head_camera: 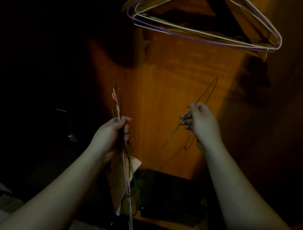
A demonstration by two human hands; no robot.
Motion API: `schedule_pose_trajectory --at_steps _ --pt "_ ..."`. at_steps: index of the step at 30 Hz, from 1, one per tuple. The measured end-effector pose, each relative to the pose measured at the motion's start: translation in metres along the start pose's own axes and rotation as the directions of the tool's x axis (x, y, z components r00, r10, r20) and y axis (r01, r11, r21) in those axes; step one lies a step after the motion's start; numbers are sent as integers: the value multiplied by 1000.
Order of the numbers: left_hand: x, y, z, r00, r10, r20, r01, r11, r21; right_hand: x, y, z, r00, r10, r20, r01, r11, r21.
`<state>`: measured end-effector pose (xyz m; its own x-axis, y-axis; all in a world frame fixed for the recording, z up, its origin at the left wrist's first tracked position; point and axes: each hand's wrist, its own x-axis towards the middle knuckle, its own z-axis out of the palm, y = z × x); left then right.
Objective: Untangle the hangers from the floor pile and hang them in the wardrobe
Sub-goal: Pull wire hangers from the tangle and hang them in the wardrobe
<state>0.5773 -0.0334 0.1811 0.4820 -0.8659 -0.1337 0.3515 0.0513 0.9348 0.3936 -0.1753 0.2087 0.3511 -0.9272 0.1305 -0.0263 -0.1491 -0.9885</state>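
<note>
STEP: one green hanger (199, 105) is freed and ready to hang | RIGHT: right hand (198, 117), fingers pinching its wire, well below the hung hangers (202, 28) in the wardrobe (181, 70) | LEFT: left hand (113, 135), fingers clenched round a bundle of hangers (127, 161), lower left of them | NEXT: likely lift and turn the hook up to the rail, which is out of view

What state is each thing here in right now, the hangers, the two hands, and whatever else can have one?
Left hand: gripping a bundle of hangers.
Bundle of pink and green hangers: held edge-on, not yet hung.
Right hand: pinching one green hanger.
Green hanger: held apart from the bundle, not yet hung.
White and purple hangers: already hanging at the top of the wardrobe.
Dark box: resting on the wardrobe floor.
</note>
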Motion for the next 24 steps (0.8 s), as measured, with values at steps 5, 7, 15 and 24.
schedule_pose_trajectory --at_steps 5,7,15,24 --pt "7 1 11 999 9 -37 -13 993 -117 5 9 -12 999 -8 -31 5 995 -99" --pt "11 3 15 999 19 -43 -24 990 -138 3 13 -18 999 -7 -33 1 983 -183" --pt "21 0 19 995 -6 -100 -9 989 -148 11 20 -55 987 13 -162 -55 964 -259" --pt "5 -34 20 985 -102 -140 144 931 335 26 12 -64 948 223 -226 -139 932 334"
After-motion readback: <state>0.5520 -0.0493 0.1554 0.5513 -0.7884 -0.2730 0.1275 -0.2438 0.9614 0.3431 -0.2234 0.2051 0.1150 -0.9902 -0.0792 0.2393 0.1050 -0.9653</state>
